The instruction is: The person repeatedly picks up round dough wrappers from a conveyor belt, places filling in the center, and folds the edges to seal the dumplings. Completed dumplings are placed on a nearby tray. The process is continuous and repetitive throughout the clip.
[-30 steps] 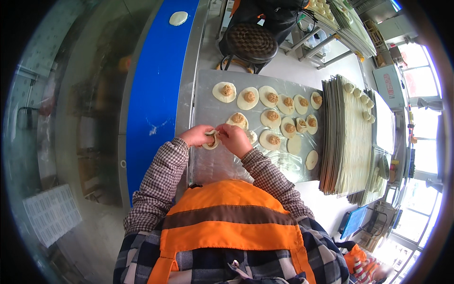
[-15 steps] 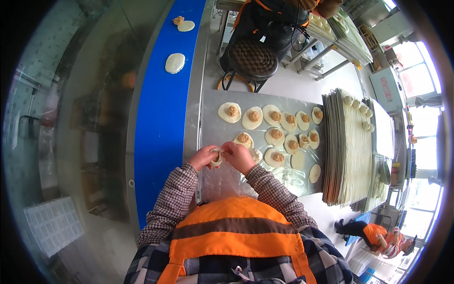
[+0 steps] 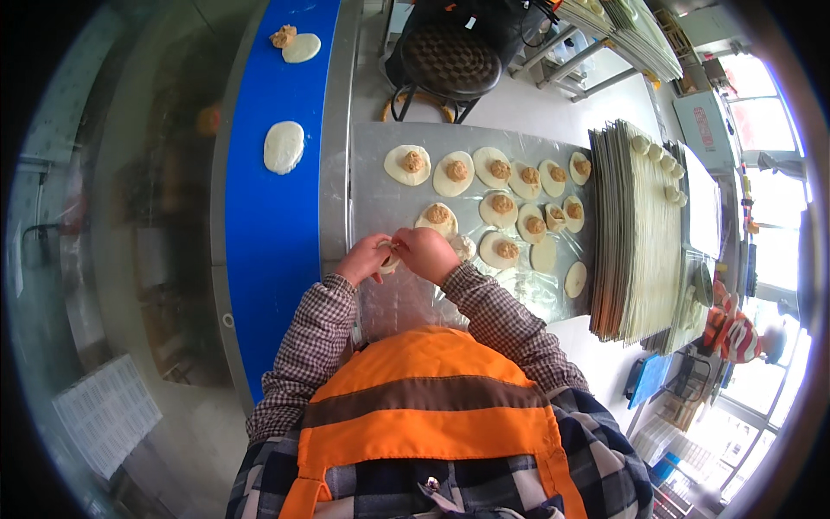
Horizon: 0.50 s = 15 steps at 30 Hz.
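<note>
Between my two hands, close to the near left of the metal table (image 3: pixel 372 195), is a small dough bun (image 3: pixel 389 261). My left hand (image 3: pixel 367 257) curls around its side. The fingers of my right hand (image 3: pixel 428 254) are pinched at the bun's upper edge; the bun is partly covered by both hands. Just beyond my right hand lies a flat dough round with tan filling (image 3: pixel 437 214). Beside that hand sits a pale dough piece (image 3: pixel 464 248). Several more filled rounds (image 3: pixel 453 174) spread over the table, with a plain dough round (image 3: pixel 576 279) at the right.
A blue conveyor belt (image 3: pixel 281 225) at the left carries a plain dough round (image 3: pixel 284 147) and, farther off, another (image 3: pixel 301 48) with a filling lump at its edge. Stacked trays (image 3: pixel 635 233) stand right. Beyond the table is a stool (image 3: pixel 451 60); a co-worker (image 3: pixel 735 333) is far right.
The view has shifted, moving the table upward in it. The belt's dough rounds have come nearer to me. Both hands keep hold of the bun. The far-right co-worker has moved.
</note>
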Available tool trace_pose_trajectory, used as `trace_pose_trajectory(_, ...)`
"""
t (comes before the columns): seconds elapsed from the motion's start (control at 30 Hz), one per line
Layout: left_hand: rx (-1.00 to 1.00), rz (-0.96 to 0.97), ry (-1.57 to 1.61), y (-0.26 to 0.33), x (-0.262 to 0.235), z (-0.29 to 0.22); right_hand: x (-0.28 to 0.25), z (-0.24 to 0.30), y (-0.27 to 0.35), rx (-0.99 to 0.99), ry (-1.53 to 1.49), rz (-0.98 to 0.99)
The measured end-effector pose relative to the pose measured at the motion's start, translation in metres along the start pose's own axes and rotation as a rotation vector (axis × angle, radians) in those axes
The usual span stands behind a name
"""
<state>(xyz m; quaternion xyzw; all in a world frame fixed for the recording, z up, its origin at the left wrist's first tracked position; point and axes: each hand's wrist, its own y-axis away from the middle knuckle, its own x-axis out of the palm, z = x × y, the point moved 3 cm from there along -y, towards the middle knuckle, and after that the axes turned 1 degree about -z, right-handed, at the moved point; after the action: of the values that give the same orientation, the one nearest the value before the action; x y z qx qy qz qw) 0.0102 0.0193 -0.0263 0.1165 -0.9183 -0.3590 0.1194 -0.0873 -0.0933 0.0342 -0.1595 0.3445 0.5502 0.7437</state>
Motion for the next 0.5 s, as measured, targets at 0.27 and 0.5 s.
trace_pose_trajectory(0.27,0.48,-0.216,0.082,0.005,-0.024,-0.031,0.005,-0.029,-0.002,0.38,-0.297,0.047)
trace_pose_trajectory(0.5,0.449,-1.19,-0.194,-0.001,-0.219,-0.094,-0.017,-0.025,0.011,0.244,0.007,-0.143)
